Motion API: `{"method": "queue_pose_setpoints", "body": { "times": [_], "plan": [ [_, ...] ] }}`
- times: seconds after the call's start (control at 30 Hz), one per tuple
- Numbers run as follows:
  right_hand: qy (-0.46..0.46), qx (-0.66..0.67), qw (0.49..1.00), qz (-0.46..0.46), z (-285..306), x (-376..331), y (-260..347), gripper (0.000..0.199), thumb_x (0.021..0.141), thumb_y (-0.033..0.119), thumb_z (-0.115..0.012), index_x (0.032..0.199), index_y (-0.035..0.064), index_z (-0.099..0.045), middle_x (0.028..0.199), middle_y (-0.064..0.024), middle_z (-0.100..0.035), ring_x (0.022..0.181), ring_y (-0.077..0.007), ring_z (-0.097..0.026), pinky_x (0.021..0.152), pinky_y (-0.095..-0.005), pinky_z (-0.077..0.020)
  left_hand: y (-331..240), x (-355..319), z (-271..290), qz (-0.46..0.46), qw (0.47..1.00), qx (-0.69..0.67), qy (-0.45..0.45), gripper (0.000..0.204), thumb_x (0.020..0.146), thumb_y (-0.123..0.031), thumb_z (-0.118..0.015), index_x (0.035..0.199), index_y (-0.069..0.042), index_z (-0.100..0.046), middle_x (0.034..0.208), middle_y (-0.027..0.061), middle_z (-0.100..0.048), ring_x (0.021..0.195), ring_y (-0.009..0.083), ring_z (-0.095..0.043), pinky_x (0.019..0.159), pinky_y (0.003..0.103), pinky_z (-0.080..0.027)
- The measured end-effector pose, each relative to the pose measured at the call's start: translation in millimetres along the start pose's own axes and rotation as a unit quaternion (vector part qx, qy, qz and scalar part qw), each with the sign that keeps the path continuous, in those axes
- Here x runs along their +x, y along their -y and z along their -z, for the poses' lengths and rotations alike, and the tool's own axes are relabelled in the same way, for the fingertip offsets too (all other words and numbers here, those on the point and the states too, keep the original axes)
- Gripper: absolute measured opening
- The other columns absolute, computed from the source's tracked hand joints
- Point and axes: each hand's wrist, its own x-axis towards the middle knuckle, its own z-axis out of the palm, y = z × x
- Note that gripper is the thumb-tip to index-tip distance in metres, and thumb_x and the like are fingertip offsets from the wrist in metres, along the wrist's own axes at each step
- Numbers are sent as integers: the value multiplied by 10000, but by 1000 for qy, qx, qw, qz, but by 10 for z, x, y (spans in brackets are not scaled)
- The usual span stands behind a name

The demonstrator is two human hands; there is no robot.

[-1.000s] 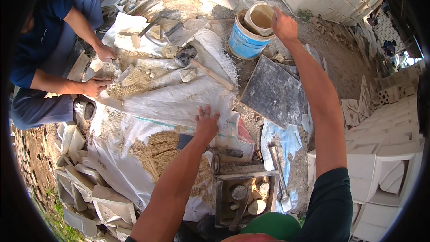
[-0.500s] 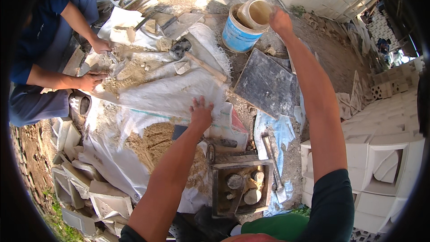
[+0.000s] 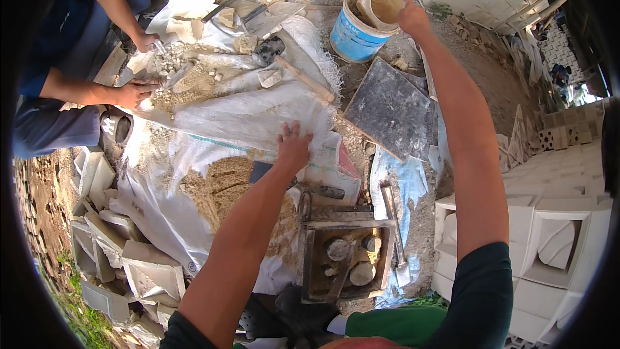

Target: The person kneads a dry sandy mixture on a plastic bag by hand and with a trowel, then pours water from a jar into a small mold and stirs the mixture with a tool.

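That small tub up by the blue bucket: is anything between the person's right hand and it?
Nothing visible. The right hand is already on the rim of the small tub, which sits at the top of the blue bucket. The left hand rests apart, flat on the white sheet.

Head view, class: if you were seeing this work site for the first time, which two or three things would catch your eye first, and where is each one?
The right hand stands out at top centre, holding a small cream container tipped over the blue bucket. In the middle, the left hand presses flat on the white sack sheet, beside a heap of sand. At lower centre sits a dark metal mould box, and at upper left another person's hands work in sand.
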Motion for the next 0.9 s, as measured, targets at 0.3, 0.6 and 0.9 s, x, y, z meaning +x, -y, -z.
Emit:
{"method": "queue_pose_setpoints", "body": {
  "times": [0.3,0.6,0.9],
  "plan": [
    [15,73,994,-81,-91,220,-38,264,822,177,-587,1021,15,-650,865,-225,-700,866,-356,-698,793,-441,-544,2,-9,-36,14,999,-26,12,664,823,-286,-695,1432,-227,-436,1576,222,-178,1442,517,-121,1109,641,-245],
    [71,137,976,-151,66,313,-3,201,796,169,-586,687,38,-694,589,-74,-642,485,-168,-592,482,-324,-460,11,15,-89,5,1000,-5,-13,692,820,-303,-704,1447,-230,-419,1578,212,-175,1436,510,-145,1102,636,-256],
    [44,206,971,-111,19,307,-14,228,767,157,-594,579,36,-643,544,-56,-620,463,-162,-577,483,-325,-461,-10,45,-61,29,999,6,18,680,837,-295,-680,1459,-248,-411,1593,184,-164,1458,474,-114,1130,602,-227]
  ]
}}
